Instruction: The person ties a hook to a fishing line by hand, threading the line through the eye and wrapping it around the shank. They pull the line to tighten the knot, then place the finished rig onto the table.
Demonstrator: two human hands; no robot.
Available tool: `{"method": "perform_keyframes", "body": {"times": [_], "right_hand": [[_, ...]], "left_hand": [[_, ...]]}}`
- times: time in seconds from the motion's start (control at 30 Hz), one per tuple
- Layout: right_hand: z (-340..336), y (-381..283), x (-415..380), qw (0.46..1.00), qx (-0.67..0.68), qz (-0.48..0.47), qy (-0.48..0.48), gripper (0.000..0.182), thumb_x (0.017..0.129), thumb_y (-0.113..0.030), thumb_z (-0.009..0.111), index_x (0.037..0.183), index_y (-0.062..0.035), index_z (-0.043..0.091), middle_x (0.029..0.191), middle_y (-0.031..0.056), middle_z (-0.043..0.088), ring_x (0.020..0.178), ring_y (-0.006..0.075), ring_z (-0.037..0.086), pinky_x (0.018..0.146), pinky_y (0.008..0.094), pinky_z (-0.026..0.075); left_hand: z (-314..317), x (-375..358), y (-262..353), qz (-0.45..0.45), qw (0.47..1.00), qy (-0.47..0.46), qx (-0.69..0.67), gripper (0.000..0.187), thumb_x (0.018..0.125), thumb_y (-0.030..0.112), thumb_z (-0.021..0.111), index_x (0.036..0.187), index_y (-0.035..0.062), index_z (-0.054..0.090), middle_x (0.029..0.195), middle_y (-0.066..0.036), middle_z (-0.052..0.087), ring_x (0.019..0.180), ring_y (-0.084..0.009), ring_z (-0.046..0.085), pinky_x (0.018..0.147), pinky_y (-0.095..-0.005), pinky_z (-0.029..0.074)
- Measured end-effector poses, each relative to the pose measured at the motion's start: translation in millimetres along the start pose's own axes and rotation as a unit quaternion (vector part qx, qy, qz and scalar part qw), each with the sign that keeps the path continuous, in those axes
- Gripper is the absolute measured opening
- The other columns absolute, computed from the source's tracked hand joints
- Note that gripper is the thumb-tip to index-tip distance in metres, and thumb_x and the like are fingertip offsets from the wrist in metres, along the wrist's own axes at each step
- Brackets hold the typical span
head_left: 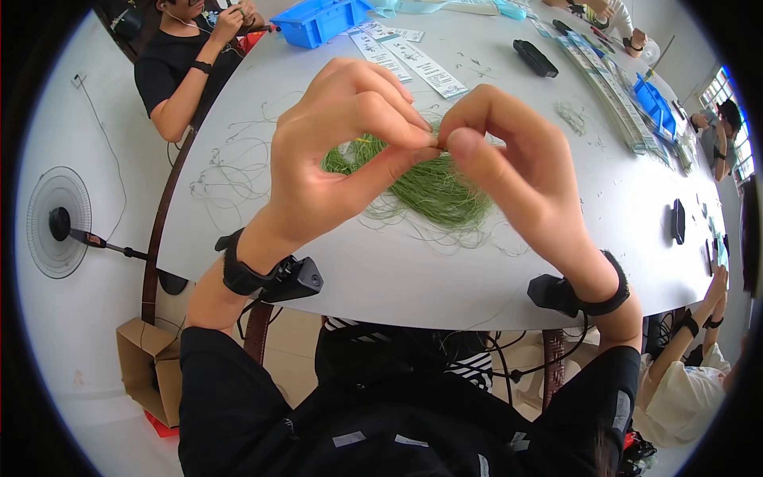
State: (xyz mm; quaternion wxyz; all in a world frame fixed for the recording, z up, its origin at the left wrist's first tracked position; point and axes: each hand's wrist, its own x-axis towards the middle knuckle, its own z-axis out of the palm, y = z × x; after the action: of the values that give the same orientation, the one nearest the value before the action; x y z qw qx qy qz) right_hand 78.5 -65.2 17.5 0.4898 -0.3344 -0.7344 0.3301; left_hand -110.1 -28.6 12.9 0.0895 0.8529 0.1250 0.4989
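Observation:
My left hand [334, 151] and my right hand [520, 159] meet fingertip to fingertip above the table. Each pinches thumb against index finger at the same spot. What sits between the fingertips is too thin and too hidden to make out. Right beneath them lies a bundle of green fishing line [441, 195], loosely coiled, with stray strands spreading around it. My hands cover its upper middle part. Left of my left hand are loose, pale coils of line [234, 175] on the white table [381, 278].
Beyond my hands lie printed cards [429, 67], a blue basket [318, 22] and a black case [535, 58]. Long pale strips [604, 87] and another blue basket [656, 107] are at right. Other people sit around the table. A fan [60, 222] and cardboard box [151, 370] stand left.

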Motion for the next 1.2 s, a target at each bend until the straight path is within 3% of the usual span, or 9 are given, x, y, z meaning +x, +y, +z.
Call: {"method": "perform_keyframes", "body": {"times": [0.27, 0.37, 0.6, 0.7, 0.8, 0.9, 1.0, 1.1, 1.2], "right_hand": [[-1, 5, 2, 0.998, 0.042, -0.007, -0.038, 0.016, 0.084, -0.015, 0.054, 0.082, 0.0002, 0.056, 0.072, 0.0005, 0.052, 0.065, 0.0070, 0.044, 0.053, 0.0212, 0.037], [-7, -4, 1, 0.995, -0.013, 0.017, -0.099, 0.014, 0.087, -0.011, 0.052, 0.083, 0.0015, 0.051, 0.081, 0.0035, 0.051, 0.077, 0.0101, 0.049, 0.067, 0.0226, 0.042], [-9, -8, 0, 0.993, -0.079, -0.036, -0.081, 0.007, 0.084, -0.005, 0.053, 0.081, 0.0009, 0.050, 0.080, 0.0037, 0.049, 0.074, 0.0104, 0.048, 0.061, 0.0210, 0.042], [-12, -9, 2, 0.989, -0.105, -0.044, -0.099, 0.004, 0.082, -0.003, 0.052, 0.082, 0.0005, 0.051, 0.081, 0.0037, 0.050, 0.072, 0.0105, 0.047, 0.059, 0.0205, 0.040], [-14, -12, 5, 0.987, -0.125, -0.052, -0.091, 0.006, 0.080, -0.002, 0.052, 0.085, -0.0001, 0.051, 0.083, 0.0031, 0.051, 0.070, 0.0098, 0.045, 0.056, 0.0198, 0.038], [-8, -8, 4, 0.987, -0.121, -0.108, -0.017, 0.011, 0.078, -0.001, 0.054, 0.089, -0.0010, 0.051, 0.085, 0.0021, 0.052, 0.068, 0.0081, 0.043, 0.054, 0.0182, 0.036], [-4, -10, 1, 0.987, -0.106, -0.124, -0.006, 0.015, 0.077, 0.001, 0.055, 0.090, -0.0016, 0.051, 0.086, 0.0015, 0.053, 0.067, 0.0064, 0.042, 0.050, 0.0169, 0.033], [-4, -11, -1, 0.985, -0.116, -0.127, -0.011, 0.014, 0.076, 0.003, 0.056, 0.088, -0.0015, 0.052, 0.084, 0.0017, 0.053, 0.065, 0.0052, 0.042, 0.048, 0.0166, 0.031], [-3, -9, -2, 0.985, -0.114, -0.130, -0.008, 0.012, 0.076, 0.004, 0.056, 0.086, -0.0008, 0.053, 0.082, 0.0021, 0.053, 0.063, 0.0048, 0.042, 0.047, 0.0168, 0.030]], "left_hand": [[0, -2, -1, -0.047, 0.996, 0.021, -0.079, 0.013, 0.074, 0.000, 0.068, 0.081, 0.0046, 0.058, 0.082, -0.007, 0.060, 0.090, -0.0227, 0.052, 0.083, -0.0350, 0.040], [0, -3, -2, -0.068, 0.990, 0.021, -0.121, 0.012, 0.077, 0.002, 0.066, 0.084, 0.0043, 0.057, 0.085, -0.008, 0.059, 0.092, -0.0225, 0.051, 0.085, -0.0364, 0.039], [0, -4, -5, -0.074, 0.984, 0.015, -0.159, 0.010, 0.080, 0.003, 0.063, 0.086, 0.0041, 0.055, 0.090, -0.008, 0.057, 0.093, -0.0215, 0.051, 0.086, -0.0370, 0.038], [3, -2, -3, -0.067, 0.984, 0.056, -0.153, 0.009, 0.076, 0.001, 0.067, 0.082, 0.0040, 0.060, 0.084, -0.006, 0.061, 0.080, -0.0134, 0.056, 0.080, -0.0277, 0.042], [0, -4, -2, -0.090, 0.983, 0.020, -0.156, 0.009, 0.080, 0.003, 0.062, 0.085, 0.0039, 0.055, 0.089, -0.008, 0.057, 0.093, -0.0210, 0.050, 0.087, -0.0370, 0.037], [-1, -5, -1, -0.092, 0.984, 0.023, -0.151, 0.009, 0.080, 0.002, 0.062, 0.084, 0.0041, 0.055, 0.088, -0.008, 0.056, 0.093, -0.0205, 0.050, 0.087, -0.0369, 0.037], [1, -6, 1, -0.100, 0.980, 0.025, -0.169, 0.009, 0.080, 0.002, 0.062, 0.084, 0.0041, 0.055, 0.088, -0.007, 0.056, 0.093, -0.0206, 0.050, 0.087, -0.0365, 0.037], [7, -5, 1, -0.086, 0.976, 0.072, -0.187, 0.010, 0.074, 0.001, 0.069, 0.079, 0.0038, 0.060, 0.080, -0.005, 0.059, 0.079, -0.0140, 0.055, 0.076, -0.0274, 0.041], [7, -5, 4, -0.083, 0.977, 0.061, -0.188, 0.011, 0.073, -0.001, 0.069, 0.078, 0.0040, 0.060, 0.080, -0.005, 0.058, 0.079, -0.0141, 0.055, 0.075, -0.0270, 0.041]]}}
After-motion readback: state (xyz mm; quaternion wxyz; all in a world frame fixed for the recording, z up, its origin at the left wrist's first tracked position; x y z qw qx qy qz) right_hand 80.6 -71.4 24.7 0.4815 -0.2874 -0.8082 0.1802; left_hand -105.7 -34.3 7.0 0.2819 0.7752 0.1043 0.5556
